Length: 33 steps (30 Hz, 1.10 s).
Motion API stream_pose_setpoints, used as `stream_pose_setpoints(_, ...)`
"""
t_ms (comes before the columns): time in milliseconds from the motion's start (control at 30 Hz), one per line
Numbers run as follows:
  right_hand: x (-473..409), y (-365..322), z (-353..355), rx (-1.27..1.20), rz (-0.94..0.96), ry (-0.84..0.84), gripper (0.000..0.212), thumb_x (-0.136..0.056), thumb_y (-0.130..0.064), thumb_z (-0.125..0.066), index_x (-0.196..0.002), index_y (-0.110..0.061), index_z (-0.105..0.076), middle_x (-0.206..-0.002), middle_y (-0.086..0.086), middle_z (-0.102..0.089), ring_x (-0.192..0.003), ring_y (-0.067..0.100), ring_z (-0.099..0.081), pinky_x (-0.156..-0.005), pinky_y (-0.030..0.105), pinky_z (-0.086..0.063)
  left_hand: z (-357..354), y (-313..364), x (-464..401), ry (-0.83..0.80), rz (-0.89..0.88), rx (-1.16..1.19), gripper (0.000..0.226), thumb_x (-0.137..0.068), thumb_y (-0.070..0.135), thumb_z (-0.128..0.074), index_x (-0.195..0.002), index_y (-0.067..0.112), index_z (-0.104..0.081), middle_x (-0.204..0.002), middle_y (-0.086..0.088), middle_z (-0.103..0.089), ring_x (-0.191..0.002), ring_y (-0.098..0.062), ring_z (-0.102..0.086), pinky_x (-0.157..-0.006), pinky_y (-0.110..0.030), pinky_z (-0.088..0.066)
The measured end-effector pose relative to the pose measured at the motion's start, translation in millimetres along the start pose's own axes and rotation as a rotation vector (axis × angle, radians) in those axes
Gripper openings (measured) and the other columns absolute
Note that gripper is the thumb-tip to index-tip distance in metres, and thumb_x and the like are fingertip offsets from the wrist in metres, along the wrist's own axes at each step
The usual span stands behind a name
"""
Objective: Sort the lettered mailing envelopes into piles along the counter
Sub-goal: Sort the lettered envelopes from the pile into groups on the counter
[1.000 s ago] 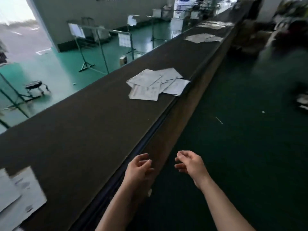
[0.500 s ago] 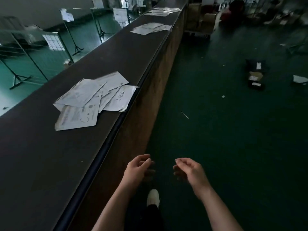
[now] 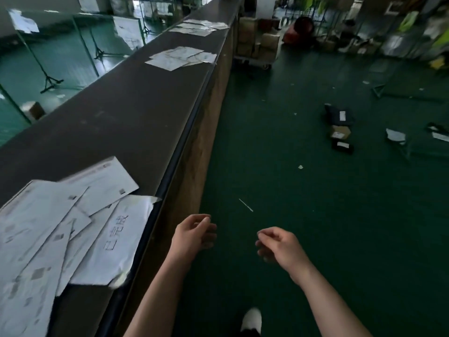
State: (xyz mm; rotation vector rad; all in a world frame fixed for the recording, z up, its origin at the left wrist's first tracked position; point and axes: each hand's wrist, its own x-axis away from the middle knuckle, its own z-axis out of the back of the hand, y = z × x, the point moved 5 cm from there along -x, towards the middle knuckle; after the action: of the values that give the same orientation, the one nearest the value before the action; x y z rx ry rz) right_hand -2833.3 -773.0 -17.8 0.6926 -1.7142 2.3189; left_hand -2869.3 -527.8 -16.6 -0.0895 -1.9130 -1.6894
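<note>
1. Hands: left hand (image 3: 194,233) and right hand (image 3: 279,246) both hang out in front over the green floor (image 3: 279,142), fingers loosely curled, nothing held in either; neither touches the counter (image 3: 126,113)
2. Task things: three loose piles of envelopes lie on the dark counter top. Near pile (image 3: 60,229) sits at lower left, fanned and overlapping, one envelope w/ handwritten characters on top at the counter's front side. Middle pile (image 3: 181,58) further along, far pile (image 3: 199,27) beyond that, well apart from each other
3. Progress, my read: piles are already laid out along the counter, so sorting looks well underway or close to done. Empty hands suggest a walk betw. placements or to fetch more. Can't tell if unsorted envelopes remain anywhere; letters on most are too blurred to check
4. Edges: near pile's front envelope overhangs the counter's front edge (image 3: 192,127) a bit, corner curled, so it could slip off if brushed. Middle pile also sits right up to that edge
5. Room: long bare stretch of counter betw. near and middle piles, space for another pile. Floor alongside is open for walking; small parcels (image 3: 340,127) and scraps lie off to the right, stacked boxes (image 3: 257,42) at the far end, a white shoe (image 3: 251,319) shows below
</note>
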Motion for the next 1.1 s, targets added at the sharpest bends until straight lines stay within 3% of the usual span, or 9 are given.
stream_pose_setpoints(200,-161.3,-31.0,74.1,-0.141,-0.041,0.095,0.011,-0.101,-0.019,-0.064,-0.102,-0.013,-0.073,-0.092,0.007,-0.078,-0.082,0.024,-0.075,-0.079,0.041,-0.061,-110.0,40.9,-151.8,-0.137,0.071,-0.154,0.015,-0.102,0.019,-0.058,-0.113,0.013,-0.068,-0.097,-0.011,-0.076,-0.084,-0.025,-0.074,-0.067,-0.034,-0.058)
stream_pose_setpoints(367,-281.9,-95.3,136.6,-0.119,-0.082,0.066,0.013,-0.101,-0.020,-0.062,-0.102,-0.011,-0.071,-0.093,0.010,-0.077,-0.074,0.016,-0.070,-0.069,0.032,-0.056,-181.7,178.0,-267.2,-0.105,-0.090,-0.092,0.013,-0.103,0.013,-0.057,-0.109,0.008,-0.068,-0.092,-0.014,-0.075,-0.076,-0.024,-0.072,-0.058,-0.028,-0.058)
stream_pose_setpoints(467,-351.6,-153.8,165.3,-0.124,-0.036,0.097,0.014,-0.101,-0.020,-0.062,-0.100,-0.009,-0.072,-0.089,0.008,-0.077,-0.073,0.016,-0.070,-0.070,0.034,-0.056,-203.4,251.5,-321.8,-0.056,-0.208,-0.096,0.012,-0.101,0.012,-0.060,-0.108,0.009,-0.069,-0.092,-0.013,-0.076,-0.078,-0.025,-0.073,-0.064,-0.027,-0.061)
stream_pose_setpoints(733,-553.7,-262.3,156.4,-0.042,-0.005,-0.039,0.011,-0.101,-0.017,-0.063,-0.101,-0.011,-0.073,-0.091,0.009,-0.078,-0.075,0.018,-0.072,-0.070,0.033,-0.057,-246.9,286.2,-497.2,-0.177,-0.093,-0.145,0.021,-0.096,0.007,-0.066,-0.117,0.009,-0.067,-0.097,-0.012,-0.076,-0.079,-0.020,-0.074,-0.068,-0.032,-0.061)
stream_pose_setpoints(933,-726.7,-354.7,145.4,0.004,-0.061,-0.074,0.010,-0.100,-0.013,-0.064,-0.104,-0.008,-0.071,-0.093,0.014,-0.078,-0.074,0.021,-0.072,-0.069,0.035,-0.056,-238.2,386.3,-683.3,-0.007,-0.139,0.065,0.019,-0.095,0.003,-0.065,-0.114,0.006,-0.068,-0.095,-0.013,-0.076,-0.078,-0.023,-0.071,-0.067,-0.033,-0.059)
stream_pose_setpoints(1100,-844.4,-450.0,171.0,-0.065,0.005,-0.025,0.010,-0.100,-0.014,-0.064,-0.105,-0.009,-0.072,-0.093,0.013,-0.078,-0.077,0.022,-0.073,-0.072,0.036,-0.058,-278.6,483.0,-798.3,-0.038,-0.191,0.026,0.020,-0.093,0.003,-0.068,-0.113,0.008,-0.068,-0.095,-0.013,-0.075,-0.079,-0.022,-0.070,-0.070,-0.034,-0.057)
